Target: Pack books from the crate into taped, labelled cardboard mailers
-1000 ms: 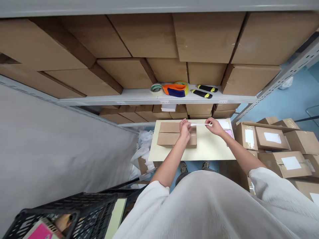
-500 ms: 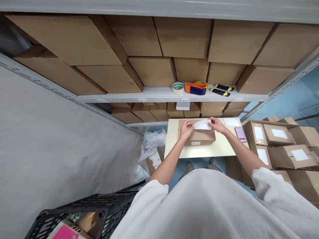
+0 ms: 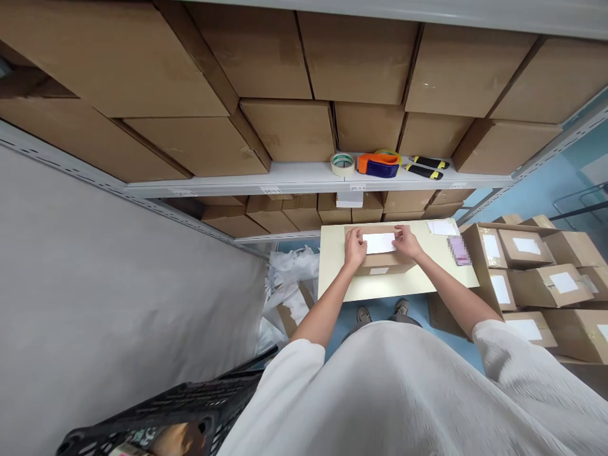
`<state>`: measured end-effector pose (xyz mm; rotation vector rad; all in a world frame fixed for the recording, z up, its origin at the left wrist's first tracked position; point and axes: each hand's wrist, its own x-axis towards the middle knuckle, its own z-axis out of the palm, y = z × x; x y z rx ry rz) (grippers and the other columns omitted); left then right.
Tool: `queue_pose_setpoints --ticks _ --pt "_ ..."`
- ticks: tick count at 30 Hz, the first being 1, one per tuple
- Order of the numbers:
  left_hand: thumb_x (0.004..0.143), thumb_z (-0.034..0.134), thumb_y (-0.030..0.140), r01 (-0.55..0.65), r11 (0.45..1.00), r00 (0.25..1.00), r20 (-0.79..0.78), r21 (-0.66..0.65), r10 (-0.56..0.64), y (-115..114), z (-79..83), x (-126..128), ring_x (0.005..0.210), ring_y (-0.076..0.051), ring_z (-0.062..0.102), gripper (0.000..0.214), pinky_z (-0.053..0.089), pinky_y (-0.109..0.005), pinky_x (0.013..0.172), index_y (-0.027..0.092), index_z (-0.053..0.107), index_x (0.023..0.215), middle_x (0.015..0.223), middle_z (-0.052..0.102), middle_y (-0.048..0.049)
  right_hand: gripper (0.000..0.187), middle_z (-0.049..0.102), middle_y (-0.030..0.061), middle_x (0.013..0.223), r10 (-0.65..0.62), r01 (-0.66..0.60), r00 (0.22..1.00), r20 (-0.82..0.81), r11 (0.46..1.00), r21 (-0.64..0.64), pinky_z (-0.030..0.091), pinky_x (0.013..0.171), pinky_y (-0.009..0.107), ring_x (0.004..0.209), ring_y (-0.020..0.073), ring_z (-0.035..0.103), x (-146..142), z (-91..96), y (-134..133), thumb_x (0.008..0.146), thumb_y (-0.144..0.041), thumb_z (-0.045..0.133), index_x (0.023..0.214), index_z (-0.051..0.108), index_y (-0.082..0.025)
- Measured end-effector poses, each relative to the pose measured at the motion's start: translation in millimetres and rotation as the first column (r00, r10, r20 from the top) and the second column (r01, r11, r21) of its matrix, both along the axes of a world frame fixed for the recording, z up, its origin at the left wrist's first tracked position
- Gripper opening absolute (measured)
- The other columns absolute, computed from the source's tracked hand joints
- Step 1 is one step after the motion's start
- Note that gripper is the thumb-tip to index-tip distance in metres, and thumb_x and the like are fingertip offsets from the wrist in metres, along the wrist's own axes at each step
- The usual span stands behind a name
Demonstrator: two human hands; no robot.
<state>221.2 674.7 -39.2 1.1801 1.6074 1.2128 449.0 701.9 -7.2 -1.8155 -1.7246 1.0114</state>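
A small brown cardboard box (image 3: 380, 261) sits on a pale yellow table (image 3: 342, 278). A white label (image 3: 379, 243) lies flat on the box's top. My left hand (image 3: 354, 246) rests at the label's left edge and my right hand (image 3: 406, 242) at its right edge. The fingers of both hands lie flat, pressing on the label and the box top. A second small white sticker (image 3: 379, 271) shows on the box's front face.
On the shelf (image 3: 304, 177) above lie a tape roll (image 3: 342, 164), an orange tape dispenser (image 3: 378, 164) and two black-and-yellow knives (image 3: 424, 167). Labelled cartons (image 3: 532, 266) are stacked at the right. A phone (image 3: 458, 249) and spare labels (image 3: 443, 227) lie on the table. A black crate (image 3: 180, 411) stands lower left.
The label went from held stretched in the air between both hands to lying flat on the box top. The box now sits nearer the middle of the table.
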Motion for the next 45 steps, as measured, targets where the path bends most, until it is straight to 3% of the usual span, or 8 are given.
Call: queue_pose_setpoints --ticks 14,20,29,32,34,37,39,45 --pt "0.086 0.066 0.001 0.057 0.995 0.985 -0.159 -0.083 -0.07 3.8 -7.3 8.3 0.102 -0.024 0.071 0.062 0.05 -0.047 0.114 0.026 0.061 0.143 0.146 0.062 -0.0128 0.06 0.068 0.0079 0.117 0.067 -0.071 0.99 0.123 0.997 0.032 0.058 0.099 0.039 0.094 0.0211 0.069 1.6 -20.5 2.5 0.085 -0.012 0.06 0.145 0.055 -0.02" --pt "0.095 0.06 0.008 0.153 0.976 0.892 -0.404 -0.155 -0.204 4.2 -6.2 10.1 0.136 -0.031 0.063 0.064 0.046 -0.053 0.122 0.026 0.048 0.155 0.157 0.055 -0.0143 0.06 0.069 0.0124 0.123 0.115 -0.128 0.968 0.222 0.991 0.044 0.057 0.102 0.043 0.104 0.0255 0.068 -0.9 -24.4 0.6 0.089 -0.013 0.056 0.149 0.052 -0.017" --pt "0.093 0.063 0.014 0.221 0.969 0.753 -0.612 -0.109 -0.241 0.5 -5.0 8.1 0.147 -0.04 0.053 0.066 0.046 -0.057 0.12 0.023 0.048 0.157 0.162 0.05 -0.0185 0.058 0.06 0.0197 0.144 0.136 -0.162 0.855 0.5 0.987 0.009 0.056 0.099 0.048 0.116 0.035 0.067 -17.1 -15.0 -6.9 0.096 -0.019 0.055 0.154 0.05 -0.02" --pt "0.097 0.058 0.015 0.277 0.959 0.713 -0.655 -0.063 -0.249 -5.9 -5.6 2.4 0.151 -0.039 0.049 0.056 0.044 -0.058 0.121 0.022 0.054 0.153 0.164 0.05 -0.0177 0.047 0.061 0.0222 0.144 0.156 -0.25 0.805 0.572 0.964 0.089 0.051 0.108 0.053 0.129 0.039 0.059 -20.6 -14.0 -16.2 0.102 -0.023 0.051 0.148 0.058 -0.017" --pt "0.099 0.049 0.012 0.391 0.919 0.664 -0.679 -0.039 -0.312 -11.7 -7.8 -1.7 0.152 -0.034 0.05 0.052 0.042 -0.055 0.124 0.022 0.059 0.15 0.161 0.056 -0.0153 0.046 0.059 0.0227 0.151 0.237 -0.376 0.796 0.556 0.914 0.149 0.045 0.116 0.056 0.138 0.0386 0.055 -22.6 -19.0 -24.7 0.108 -0.03 0.043 0.148 0.06 -0.015" --pt "0.099 0.042 0.008 0.57 0.818 0.541 -0.716 -0.073 -0.441 -19.8 -12.9 -6.4 0.156 -0.028 0.049 0.059 0.036 -0.05 0.131 0.019 0.058 0.154 0.162 0.059 -0.0137 0.063 0.046 0.021 0.17 0.407 -0.544 0.759 0.508 0.825 0.153 0.033 0.129 0.055 0.158 0.0351 0.04 -25.2 -34.2 -37.0 0.114 -0.047 0.031 0.163 0.048 -0.012" --pt "0.099 0.041 0.009 0.617 0.777 0.464 -0.74 -0.126 -0.488 -23.2 -15.9 -8.1 0.162 -0.028 0.042 0.063 0.029 -0.05 0.135 0.015 0.053 0.16 0.169 0.052 -0.0145 0.075 0.034 0.0196 0.178 0.467 -0.594 0.723 0.51 0.797 0.111 0.023 0.135 0.055 0.167 0.033 0.025 -26.1 -45.7 -42.5 0.114 -0.056 0.025 0.172 0.034 -0.01" --pt "0.108 0.031 0.023 0.572 0.785 0.385 -0.768 -0.237 -0.512 -27.5 -19.3 -12.2 0.169 -0.028 0.027 0.065 0.016 -0.053 0.14 0.014 0.037 0.172 0.18 0.034 -0.0128 0.092 0.016 0.0188 0.184 0.396 -0.516 0.706 0.587 0.855 0.044 0.008 0.138 0.055 0.172 0.0315 0.01 -22.6 -63.8 -44.9 0.11 -0.07 0.018 0.178 0.015 -0.008"
